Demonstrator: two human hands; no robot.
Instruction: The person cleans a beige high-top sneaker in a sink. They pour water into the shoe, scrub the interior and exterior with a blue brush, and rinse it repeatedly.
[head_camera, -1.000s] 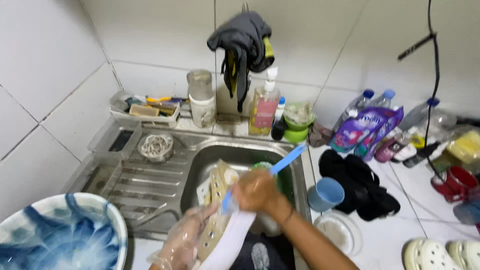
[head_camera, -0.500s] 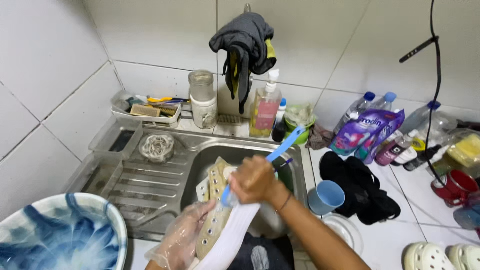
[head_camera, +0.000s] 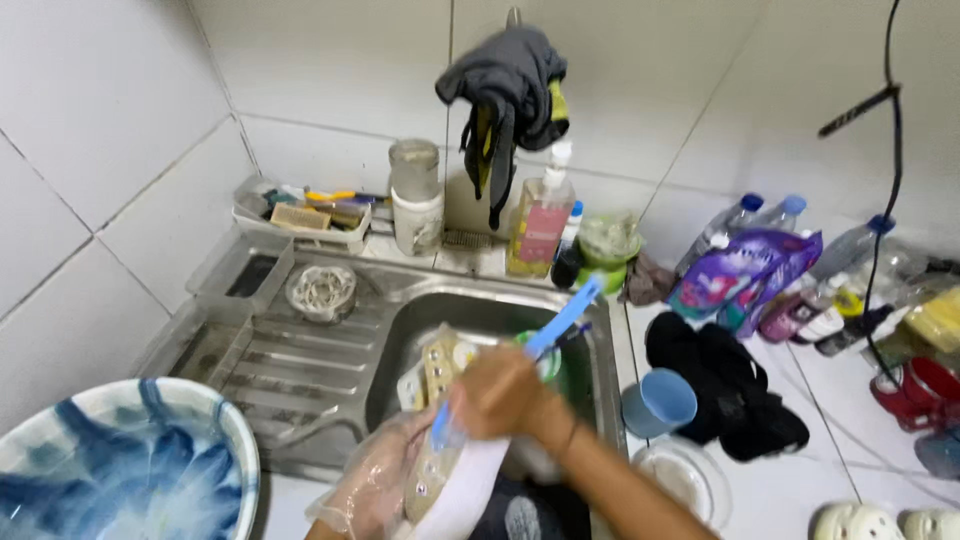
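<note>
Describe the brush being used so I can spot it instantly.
Start at the steel sink. Over its basin, the right hand grips a blue brush against a shoe held by the gloved left hand. Its long blue handle slants up toward the soap bottle.

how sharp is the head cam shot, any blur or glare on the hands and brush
Head view: soft all over; the right hand and blue brush are motion-smeared, the gloved left hand hazy. Light is flat and even, with no hard shadows; mild sheen on the steel sink and the wall tiles.
</note>
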